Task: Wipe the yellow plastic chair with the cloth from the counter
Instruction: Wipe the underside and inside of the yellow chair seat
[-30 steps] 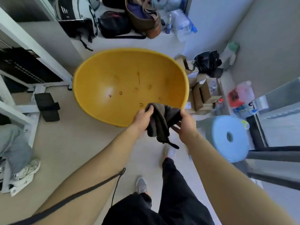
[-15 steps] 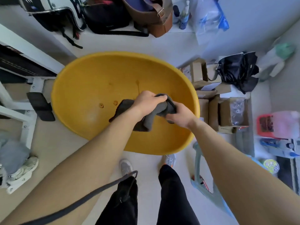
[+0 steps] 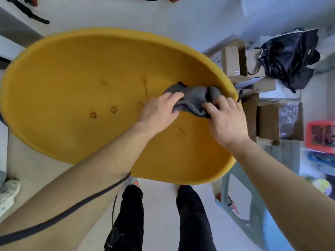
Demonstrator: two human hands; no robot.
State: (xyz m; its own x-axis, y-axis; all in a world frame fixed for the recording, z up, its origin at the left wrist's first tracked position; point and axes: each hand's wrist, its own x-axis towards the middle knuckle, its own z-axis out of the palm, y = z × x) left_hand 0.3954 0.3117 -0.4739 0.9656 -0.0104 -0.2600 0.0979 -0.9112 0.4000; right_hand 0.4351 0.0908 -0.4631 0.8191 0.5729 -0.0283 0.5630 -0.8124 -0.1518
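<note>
The yellow plastic chair fills most of the head view as a broad, shallow bowl-shaped seat with a few small holes. A crumpled grey cloth lies on the seat near its right rim. My left hand presses on the cloth's left part, fingers curled into it. My right hand grips the cloth's right part close to the rim. Both forearms reach in from the bottom of the view.
Cardboard boxes and a black bag crowd the floor just right of the chair. A pale blue stool stands at my lower right. My legs in black trousers stand right at the chair's near rim.
I have leaned closer, so the chair looks much larger. Both hands carried the cloth from the near rim onto the seat, then to its right side.
</note>
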